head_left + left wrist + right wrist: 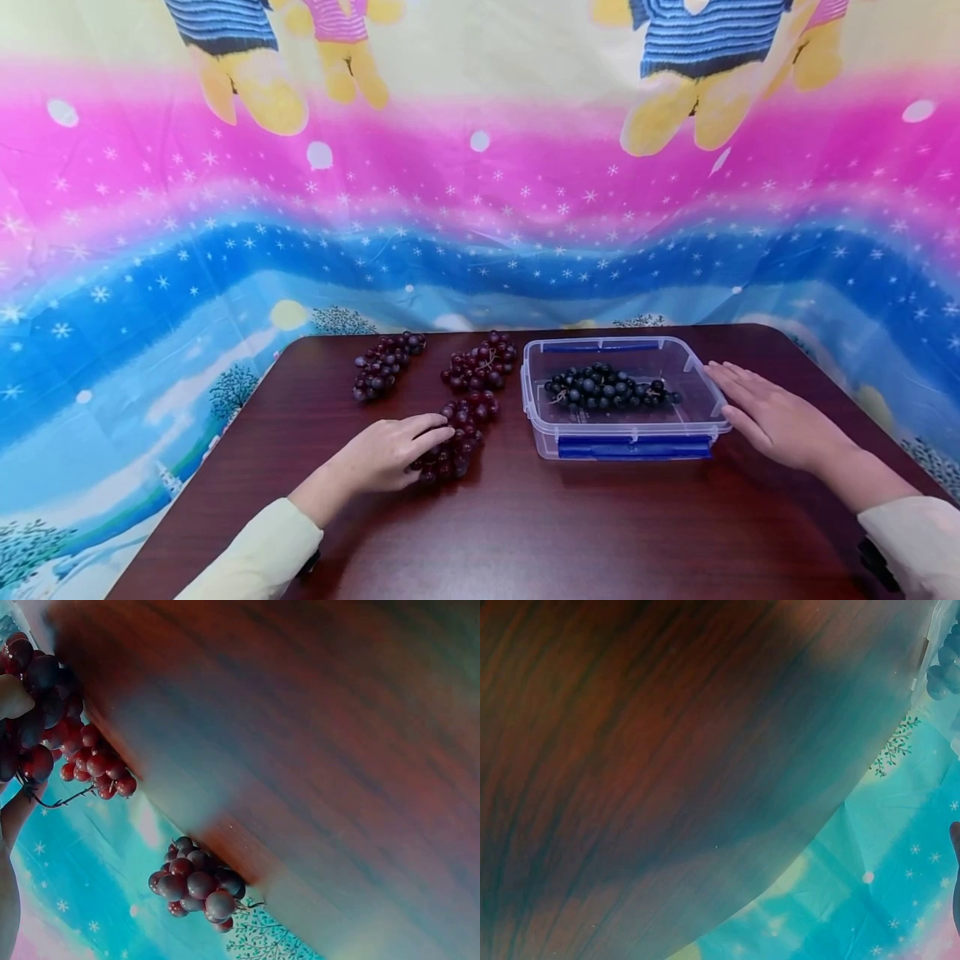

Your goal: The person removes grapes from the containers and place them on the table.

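My left hand grips the near end of a bunch of red grapes on the table, its fingers curled over the side. In the left wrist view that bunch shows between fingertips at the left edge, a thin stem hanging from the grapes. My right hand lies with nearly straight fingers along the right side of a clear plastic container with blue clips, fingertips at its rim. Inside the container lies a bunch of dark grapes. Only a sliver of the right hand shows in the right wrist view.
Two more bunches of red grapes, one at the back left and one beside the container, lie on the dark wooden table. A patterned cloth hangs behind the table's far edge.
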Tool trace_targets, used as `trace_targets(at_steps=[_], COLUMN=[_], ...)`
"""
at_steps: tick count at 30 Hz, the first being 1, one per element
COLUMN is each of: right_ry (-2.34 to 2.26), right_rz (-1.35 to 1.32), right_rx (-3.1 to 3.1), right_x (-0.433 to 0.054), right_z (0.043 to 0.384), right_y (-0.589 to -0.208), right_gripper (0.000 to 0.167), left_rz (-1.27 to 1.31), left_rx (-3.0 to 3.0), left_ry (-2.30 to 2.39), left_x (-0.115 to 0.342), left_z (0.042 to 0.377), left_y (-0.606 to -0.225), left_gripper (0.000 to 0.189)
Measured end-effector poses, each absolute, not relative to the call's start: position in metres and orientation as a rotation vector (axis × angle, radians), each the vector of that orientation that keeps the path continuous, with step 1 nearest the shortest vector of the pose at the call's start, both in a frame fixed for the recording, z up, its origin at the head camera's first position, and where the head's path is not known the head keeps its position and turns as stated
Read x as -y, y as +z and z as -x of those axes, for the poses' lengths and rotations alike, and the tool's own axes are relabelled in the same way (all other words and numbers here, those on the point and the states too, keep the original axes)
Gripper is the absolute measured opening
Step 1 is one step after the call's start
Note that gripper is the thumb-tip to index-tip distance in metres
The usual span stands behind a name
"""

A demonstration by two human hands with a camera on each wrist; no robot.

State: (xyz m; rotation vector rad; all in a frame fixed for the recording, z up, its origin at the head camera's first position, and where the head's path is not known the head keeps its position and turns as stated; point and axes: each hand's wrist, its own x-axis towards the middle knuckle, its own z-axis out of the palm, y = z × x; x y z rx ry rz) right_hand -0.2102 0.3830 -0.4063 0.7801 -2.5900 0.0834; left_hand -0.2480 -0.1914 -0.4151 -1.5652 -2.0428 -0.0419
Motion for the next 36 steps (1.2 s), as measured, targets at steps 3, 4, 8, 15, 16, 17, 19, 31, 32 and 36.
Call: trace_targets(at_steps=[3,4,8,15,16,17,19,31,32,36], right_ry=[0.079,0.080,0.082,0.086,0.087,0.089,0.093,0.088,0.088,0.088], right_rz=[-0.786,-0.788,-0.785,-0.779,-0.778,-0.777,-0.772,-0.766,-0.768,-0.769], right_rx=[2.586,2.584,2.588,2.587,2.588,2.589,2.593,2.593,2.591,2.587], right_x=[-0.384,-0.384,-0.384,-0.383,-0.383,-0.383,-0.383,-0.383,-0.383,-0.383], right_z=[0.211,0.211,0.211,0.210,0.210,0.210,0.210,0.210,0.210,0.210], right_y=[-0.406,-0.406,-0.407,-0.406,-0.406,-0.407,-0.407,-0.407,-0.407,-0.408], right_gripper=[0.066,0.066,0.066,0.066,0.066,0.066,0.065,0.065,0.065,0.066], left_rz=[1.565,1.567,1.573,1.611,1.618,1.623,1.634,1.638,1.636,1.636], left_rx=[2.045,2.046,2.065,2.068,2.061,2.053,2.041,2.031,2.032,2.042], left_ry=[-0.023,-0.017,0.006,0.066,0.079,0.093,0.115,0.146,0.143,0.120], left_x=[0.191,0.191,0.191,0.189,0.189,0.189,0.188,0.188,0.188,0.189], left_z=[0.247,0.246,0.244,0.240,0.240,0.239,0.239,0.237,0.236,0.235], left_y=[-0.416,-0.416,-0.416,-0.414,-0.414,-0.415,-0.416,-0.418,-0.418,-0.417], left_gripper=[0.077,0.078,0.080,0.086,0.087,0.088,0.089,0.090,0.090,0.088])
